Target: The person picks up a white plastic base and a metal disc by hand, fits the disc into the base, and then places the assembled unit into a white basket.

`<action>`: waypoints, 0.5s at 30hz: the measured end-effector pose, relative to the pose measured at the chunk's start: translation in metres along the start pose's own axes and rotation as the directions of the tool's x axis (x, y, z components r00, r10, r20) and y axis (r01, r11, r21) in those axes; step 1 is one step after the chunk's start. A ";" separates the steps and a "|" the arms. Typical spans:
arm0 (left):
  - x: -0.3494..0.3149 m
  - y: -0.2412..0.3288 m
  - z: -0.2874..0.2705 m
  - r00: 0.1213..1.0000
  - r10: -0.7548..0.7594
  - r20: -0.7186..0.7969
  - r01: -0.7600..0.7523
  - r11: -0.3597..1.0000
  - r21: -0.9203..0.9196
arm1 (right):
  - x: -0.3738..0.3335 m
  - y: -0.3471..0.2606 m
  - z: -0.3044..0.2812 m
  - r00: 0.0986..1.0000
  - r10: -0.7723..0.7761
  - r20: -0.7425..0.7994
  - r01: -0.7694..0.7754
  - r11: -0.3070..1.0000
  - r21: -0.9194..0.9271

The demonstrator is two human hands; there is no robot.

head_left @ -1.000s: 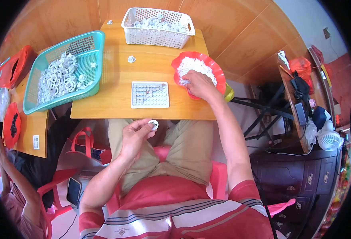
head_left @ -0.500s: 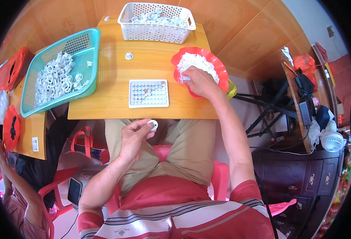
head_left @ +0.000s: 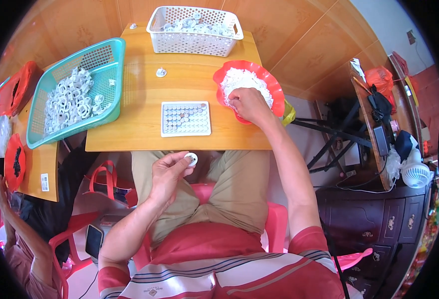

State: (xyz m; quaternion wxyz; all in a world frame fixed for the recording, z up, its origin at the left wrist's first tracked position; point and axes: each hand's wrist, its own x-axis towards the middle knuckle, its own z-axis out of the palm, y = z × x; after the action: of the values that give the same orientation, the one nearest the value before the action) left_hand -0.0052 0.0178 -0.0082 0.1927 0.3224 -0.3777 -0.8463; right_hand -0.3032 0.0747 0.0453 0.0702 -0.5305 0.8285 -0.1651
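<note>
In my left hand [head_left: 168, 173], pinched between thumb and fingers, is a white round plastic part [head_left: 192, 159] with a small dark spot at its middle. I hold it just off the table's front edge, above my lap. My right hand [head_left: 251, 104] reaches into a red wavy-rimmed bowl [head_left: 276, 90] heaped with small white pieces [head_left: 243, 79]. Its fingers are curled together at the near side of the heap; whatever they grip is hidden. Between the hands, on the table, lies a white tray [head_left: 186, 134] holding rows of small round discs, mostly pale grey and white.
A teal basket [head_left: 113, 55] of white ring-shaped parts stands at the left. At the back is a white perforated basket [head_left: 194, 47] with similar parts. One loose white part [head_left: 161, 73] sits on the table [head_left: 134, 119]. Another person's arm [head_left: 25, 226] shows at far left.
My right hand's fingers have drawn in closer together over the white pieces, and the hand has shifted slightly. My left hand still holds the round part in nearly the same place.
</note>
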 end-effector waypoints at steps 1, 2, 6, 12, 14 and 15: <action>0.000 0.000 0.000 1.000 0.002 0.000 -0.002 1.000 0.004 | -0.002 -0.001 -0.001 0.999 0.008 -0.046 -0.006 0.998 0.059; 0.000 -0.001 0.000 1.000 0.004 0.001 -0.004 1.000 0.009 | -0.002 -0.001 -0.002 0.999 0.008 -0.047 -0.005 0.998 0.059; -0.002 0.001 0.001 1.000 -0.002 -0.006 0.002 1.000 0.014 | -0.006 0.000 -0.011 0.988 0.019 -0.153 0.007 0.986 0.168; -0.002 -0.001 0.001 1.000 0.006 0.003 -0.006 1.000 0.010 | -0.007 0.010 -0.011 0.964 -0.013 -0.264 0.073 0.973 0.219; -0.002 -0.001 0.001 1.000 0.004 0.000 -0.004 1.000 0.009 | -0.008 0.015 -0.008 0.963 -0.011 -0.269 0.076 0.970 0.230; -0.002 -0.001 0.001 1.000 0.005 0.001 -0.005 1.000 0.009 | -0.009 0.016 -0.007 0.970 0.043 -0.240 0.030 0.956 0.293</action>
State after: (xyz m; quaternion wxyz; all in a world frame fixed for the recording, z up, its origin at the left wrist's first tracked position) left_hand -0.0042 0.0201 -0.0075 0.1933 0.3220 -0.3823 -0.8443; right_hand -0.3152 0.0904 0.0456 0.0465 -0.4870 0.7987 -0.3504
